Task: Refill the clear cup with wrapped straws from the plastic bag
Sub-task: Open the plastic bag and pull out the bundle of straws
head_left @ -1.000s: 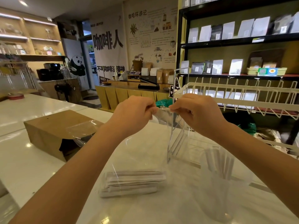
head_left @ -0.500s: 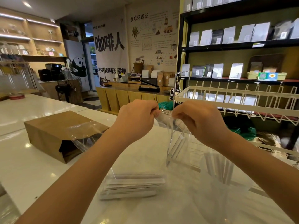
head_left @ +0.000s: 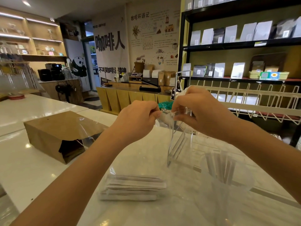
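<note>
A clear plastic bag point(head_left: 146, 154) stands stretched up from the white counter, its top edge pinched between both hands. My left hand point(head_left: 138, 119) grips the bag's mouth on the left, and my right hand point(head_left: 198, 111) grips it on the right, the two close together. A stack of white wrapped straws point(head_left: 133, 187) lies flat inside the bottom of the bag. To the right stands the clear cup point(head_left: 226, 181) with several wrapped straws upright in it, seen partly through the plastic.
A brown paper bag point(head_left: 57, 132) lies on its side at the left with clear film over it. A clear acrylic stand point(head_left: 180, 121) rises behind the bag. A white wire rack point(head_left: 254, 101) runs along the right, with shelves of pouches behind.
Both hands have dropped slightly and worked at the bag's top edge; the fingers have shifted on the plastic. The straw stack and cup stay in place.
</note>
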